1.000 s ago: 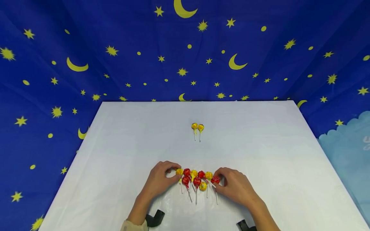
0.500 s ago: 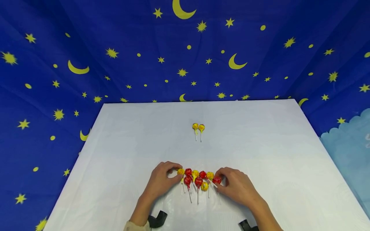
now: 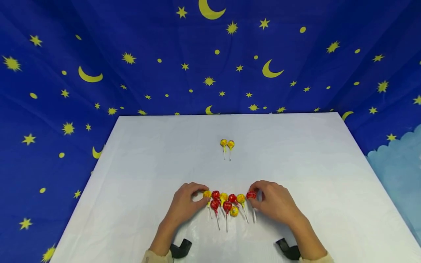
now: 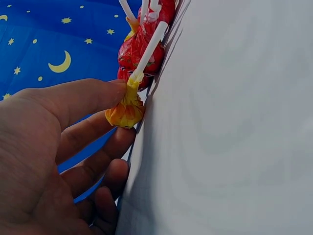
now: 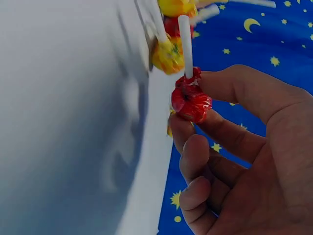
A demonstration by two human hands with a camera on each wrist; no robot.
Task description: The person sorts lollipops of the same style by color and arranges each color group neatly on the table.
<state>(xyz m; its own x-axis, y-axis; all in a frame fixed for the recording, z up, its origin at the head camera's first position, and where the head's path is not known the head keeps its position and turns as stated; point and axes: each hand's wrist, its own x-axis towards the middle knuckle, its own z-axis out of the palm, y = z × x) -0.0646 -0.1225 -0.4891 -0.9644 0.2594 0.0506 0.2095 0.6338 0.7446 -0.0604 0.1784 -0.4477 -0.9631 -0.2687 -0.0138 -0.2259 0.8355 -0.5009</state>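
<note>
My left hand [image 3: 184, 204] pinches a yellow-wrapped lollipop [image 4: 124, 111] between thumb and fingers at the left end of a cluster of lollipops. At the cluster's right end, my right hand [image 3: 275, 201] holds a red lollipop [image 5: 192, 102] by its head, stick pointing toward me. Between the hands, red and yellow lollipops lie in two uneven rows. The back row includes a red one [image 3: 215, 194], a yellow one [image 3: 223, 197] and a yellow one [image 3: 241, 198]. In front are two red ones and a yellow lollipop [image 3: 234, 211] whose stick is hidden in the head view.
Farther back on the white table [image 3: 158, 153], two yellow lollipops [image 3: 227, 144] lie side by side. A blue cloth [image 3: 148, 44] with yellow moons and stars hangs behind the table. Black wrist mounts [image 3: 181, 249] show below both hands.
My right hand has moved the red lollipop away from me and slightly right, level with the back row. The neighbouring yellow lollipop's stick now slants. My left hand keeps its place on its lollipop.
</note>
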